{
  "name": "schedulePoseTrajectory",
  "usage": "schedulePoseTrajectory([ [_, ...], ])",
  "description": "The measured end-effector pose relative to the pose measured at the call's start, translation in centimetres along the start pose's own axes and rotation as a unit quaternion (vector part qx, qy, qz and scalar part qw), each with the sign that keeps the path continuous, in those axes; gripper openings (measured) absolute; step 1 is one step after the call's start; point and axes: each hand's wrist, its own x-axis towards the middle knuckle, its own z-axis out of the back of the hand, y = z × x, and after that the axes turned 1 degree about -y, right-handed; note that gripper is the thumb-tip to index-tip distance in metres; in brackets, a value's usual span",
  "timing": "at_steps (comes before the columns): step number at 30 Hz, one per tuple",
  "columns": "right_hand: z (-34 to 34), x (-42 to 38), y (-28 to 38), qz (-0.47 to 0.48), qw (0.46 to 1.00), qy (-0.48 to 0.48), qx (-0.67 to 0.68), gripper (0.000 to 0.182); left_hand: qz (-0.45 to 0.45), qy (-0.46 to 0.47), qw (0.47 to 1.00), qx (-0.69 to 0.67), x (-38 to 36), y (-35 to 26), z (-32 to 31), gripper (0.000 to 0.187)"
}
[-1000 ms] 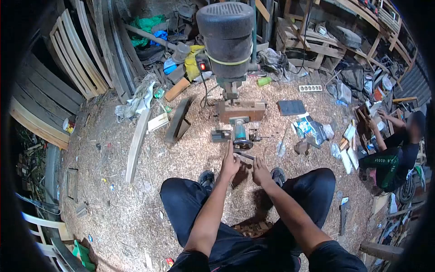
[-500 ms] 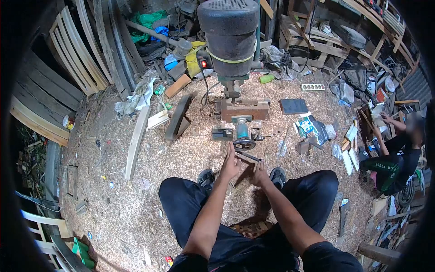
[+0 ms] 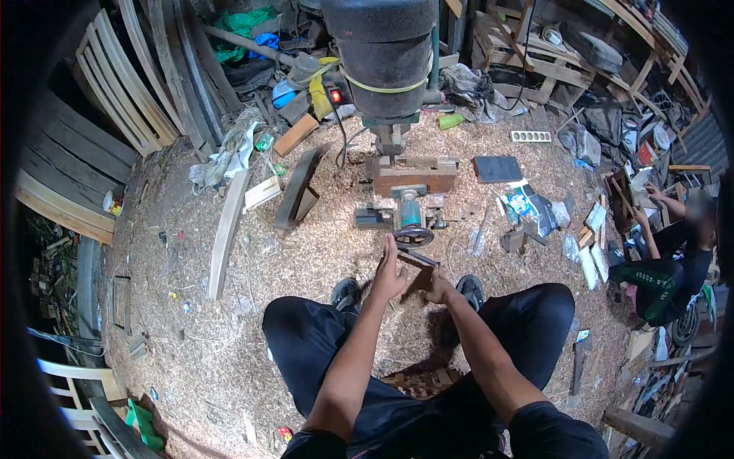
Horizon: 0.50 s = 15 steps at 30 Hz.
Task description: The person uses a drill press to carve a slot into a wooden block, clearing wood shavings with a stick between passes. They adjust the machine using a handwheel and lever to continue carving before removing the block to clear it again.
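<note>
Sawdust and wood shavings cover the workshop floor (image 3: 229, 336) in the head view, with planks (image 3: 122, 84) stacked along its left edge and clutter piled toward the far side; a large dark motor housing (image 3: 386, 53) rises at the far middle of the floor, above a wooden block (image 3: 413, 174) and a small teal machine with a handwheel (image 3: 410, 222). Seated with dark-trousered knees apart, the person reaches forward over the floor; the left hand (image 3: 390, 274) is held with fingers straight and thumb spread, its fingers laid against the near end of a small dark wooden piece (image 3: 417, 264); the right hand (image 3: 440, 289) is curled around the lower right side of the same piece, gripping it; the piece lies tilted just in front of the handwheel, between the two shoes. A curved pale board (image 3: 225, 233) lies on the floor to the left; at the right edge another person (image 3: 673, 260) sits among scattered papers.
</note>
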Motion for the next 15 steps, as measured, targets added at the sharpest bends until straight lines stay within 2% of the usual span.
schedulePoseTrajectory([
  [7,-0.3,0.3,-1.2,0.031,0.999,-0.009,0.041,0.120,0.030,0.025,0.999,0.010,0.1,-0.1,0.9,0.090],
  [10,-0.7,0.3,-1.0,0.020,0.999,-0.003,-0.050,0.122,0.060,0.047,0.997,-0.028,-0.1,-0.2,1.5,0.086],
  [11,-1.0,0.2,-1.2,0.034,0.999,-0.020,-0.036,0.122,0.021,0.032,0.999,0.002,-0.2,-0.1,1.6,0.084],
  [14,-1.2,1.5,-2.6,0.061,0.996,-0.050,-0.031,0.121,0.037,0.031,0.998,0.026,-0.7,-0.8,1.9,0.081],
  [15,0.6,1.5,-2.2,0.083,0.996,0.004,-0.037,0.105,0.031,0.031,0.999,0.022,-0.2,-1.1,2.3,0.081],
])
